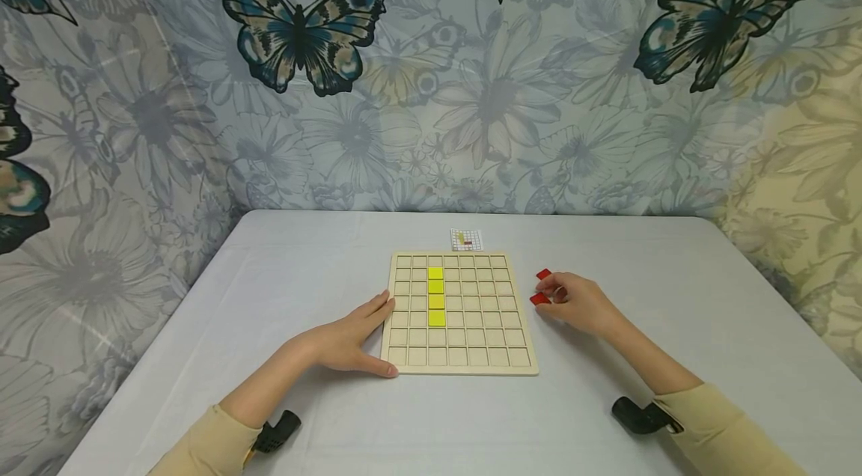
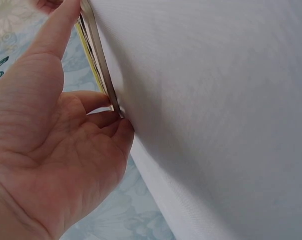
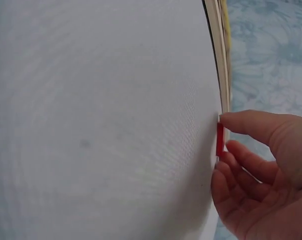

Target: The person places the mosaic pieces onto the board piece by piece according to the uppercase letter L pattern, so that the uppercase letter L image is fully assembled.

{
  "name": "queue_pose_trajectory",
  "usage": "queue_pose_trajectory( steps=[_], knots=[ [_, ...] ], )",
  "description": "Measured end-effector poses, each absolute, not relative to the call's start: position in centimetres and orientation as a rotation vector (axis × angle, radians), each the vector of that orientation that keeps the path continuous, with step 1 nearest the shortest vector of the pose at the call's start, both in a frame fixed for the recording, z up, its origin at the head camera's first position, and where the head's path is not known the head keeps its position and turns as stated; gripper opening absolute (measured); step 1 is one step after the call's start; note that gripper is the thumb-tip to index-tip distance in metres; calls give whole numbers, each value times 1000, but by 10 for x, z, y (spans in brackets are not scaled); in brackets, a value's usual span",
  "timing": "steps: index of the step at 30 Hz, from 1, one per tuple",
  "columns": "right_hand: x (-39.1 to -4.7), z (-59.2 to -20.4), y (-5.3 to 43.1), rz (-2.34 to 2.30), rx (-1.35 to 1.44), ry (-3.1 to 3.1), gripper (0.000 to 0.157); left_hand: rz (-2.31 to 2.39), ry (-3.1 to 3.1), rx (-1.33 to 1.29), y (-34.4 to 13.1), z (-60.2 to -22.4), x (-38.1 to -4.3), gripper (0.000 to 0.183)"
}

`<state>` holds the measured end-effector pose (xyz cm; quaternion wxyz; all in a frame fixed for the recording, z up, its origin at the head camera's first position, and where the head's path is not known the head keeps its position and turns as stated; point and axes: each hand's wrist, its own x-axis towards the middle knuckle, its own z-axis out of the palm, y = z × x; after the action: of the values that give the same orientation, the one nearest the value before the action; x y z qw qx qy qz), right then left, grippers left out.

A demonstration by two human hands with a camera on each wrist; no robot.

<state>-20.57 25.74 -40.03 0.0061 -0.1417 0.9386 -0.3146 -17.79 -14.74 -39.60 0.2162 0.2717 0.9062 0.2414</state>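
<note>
A pale wooden grid board lies on the table, with several yellow square tiles in one column of its cells. My left hand rests at the board's left side, fingers spread along the edge and thumb by the near corner. To the right of the board, my right hand pinches a red tile between thumb and fingers, low over the cloth. The right wrist view shows that red tile edge-on between the fingertips. A second red tile lies just behind the fingers, partly covered by them.
Behind the board lies a small printed card showing a grid with coloured cells. A white cloth covers the table. Patterned wall covering with butterflies rises behind the far edge. A black wrist device sits at the right sleeve.
</note>
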Motion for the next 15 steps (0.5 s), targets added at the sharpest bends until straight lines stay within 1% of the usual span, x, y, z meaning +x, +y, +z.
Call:
queue_pose_trajectory(
  steps=[5,15],
  knots=[
    [-206,-401,258,-985,-463,2932,29,673,2511,750,-147,-396,-178,112],
    [-206,-400,258,-1013,-406,2902,29,668,2516,755,-146,-396,-178,112]
  ],
)
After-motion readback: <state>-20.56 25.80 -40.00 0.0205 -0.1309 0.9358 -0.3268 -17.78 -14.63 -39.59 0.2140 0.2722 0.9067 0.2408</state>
